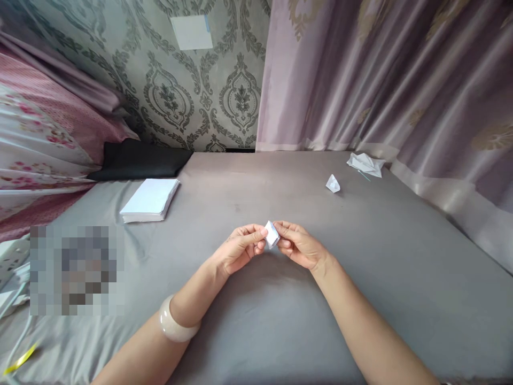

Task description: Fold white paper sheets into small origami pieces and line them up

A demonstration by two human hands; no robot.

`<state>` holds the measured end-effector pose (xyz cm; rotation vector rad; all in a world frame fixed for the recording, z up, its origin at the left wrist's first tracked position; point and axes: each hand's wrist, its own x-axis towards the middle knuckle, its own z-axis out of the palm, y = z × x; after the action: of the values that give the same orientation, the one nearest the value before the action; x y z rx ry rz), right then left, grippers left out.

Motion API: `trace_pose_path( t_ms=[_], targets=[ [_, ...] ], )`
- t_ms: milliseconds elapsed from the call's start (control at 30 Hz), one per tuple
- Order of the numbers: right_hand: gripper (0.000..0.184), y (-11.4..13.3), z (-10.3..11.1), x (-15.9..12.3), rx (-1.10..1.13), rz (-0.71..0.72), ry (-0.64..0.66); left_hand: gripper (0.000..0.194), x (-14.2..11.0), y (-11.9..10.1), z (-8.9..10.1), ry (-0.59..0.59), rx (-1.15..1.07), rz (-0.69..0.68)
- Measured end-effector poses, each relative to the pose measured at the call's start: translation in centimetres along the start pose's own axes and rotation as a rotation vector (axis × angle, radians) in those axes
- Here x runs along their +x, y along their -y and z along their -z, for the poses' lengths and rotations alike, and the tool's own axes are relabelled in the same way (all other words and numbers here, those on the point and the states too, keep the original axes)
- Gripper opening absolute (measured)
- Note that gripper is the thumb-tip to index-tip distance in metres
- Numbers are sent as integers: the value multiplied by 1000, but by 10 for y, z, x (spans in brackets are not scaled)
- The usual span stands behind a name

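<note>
Small white folded-paper piece (271,235) held betw. L hand (242,249) & R hand (301,247), over mid. of grey fabric-covered surface (401,256); each grip narrow, pinched on opp. sides of piece. White rect. paper stack (150,198) nr far L corner; white faceted folded-paper shape (332,184) & white paper pile (366,164) twd far R corner.

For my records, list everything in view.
Folded paper diamond: 1, white, between hands
Angular folded paper: 1, white, right
Folded paper pile: 1, white, far right
Thin stick: 1, green, beside pile
Paper stack: 1, white, left
Flat bundle: 1, black, behind stack
Cloth sheet: 1, grey, underneath
Satiny curtain: 1, mauve, right
Floral fabric: 1, pinkish, left
Damask wallpaper: 1, grey, back
Rectangular panel: 1, white, wall
Slender strip: 1, yellow, left
Slotted box: 1, white, left
Cables: count unclear, pale, left
Pixelated patch: 1, greyish, left
Round bangle: 1, whitish, left forearm
Left hand, right hand: 2, centre
</note>
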<state>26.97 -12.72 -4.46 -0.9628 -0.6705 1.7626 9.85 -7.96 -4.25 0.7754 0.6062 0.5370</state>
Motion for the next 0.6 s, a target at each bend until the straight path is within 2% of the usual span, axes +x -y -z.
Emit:
trace_pose_path(
  t_ms=[167,433,600],
  targets=[
    [34,4,-2,-3,-83,-12,-53,24,-2,-2,-1,15,21,7],
    [29,3,5,-3,-264,126,-44,23,0,-3,4,-27,107,-16],
    [30,5,3,-6,-466,200,-80,26,0,-2,7,-50,171,6]
  ],
)
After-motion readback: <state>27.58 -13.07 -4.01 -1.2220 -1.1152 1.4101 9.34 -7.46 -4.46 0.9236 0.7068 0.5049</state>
